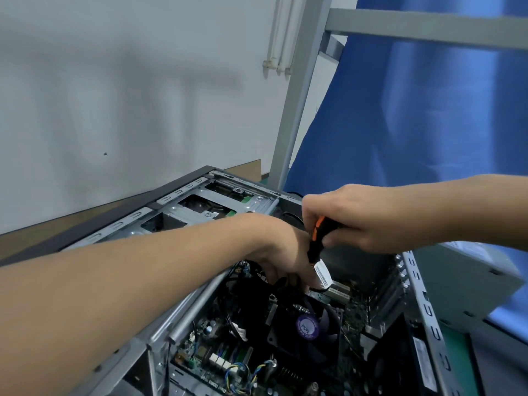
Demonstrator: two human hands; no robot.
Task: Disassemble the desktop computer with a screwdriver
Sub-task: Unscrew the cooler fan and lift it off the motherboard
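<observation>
One right hand (368,218) tight around screwdriver (316,240)

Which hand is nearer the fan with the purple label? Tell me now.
Left. The left hand reaches down into the case, fingers just beyond the fan; the right hand is higher up, gripping the screwdriver.

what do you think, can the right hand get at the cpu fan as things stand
Probably yes: the cpu fan lies uncovered in the open case below the right hand, which grips the screwdriver. Only the left hand and cables crowd the fan's far edge.
</observation>
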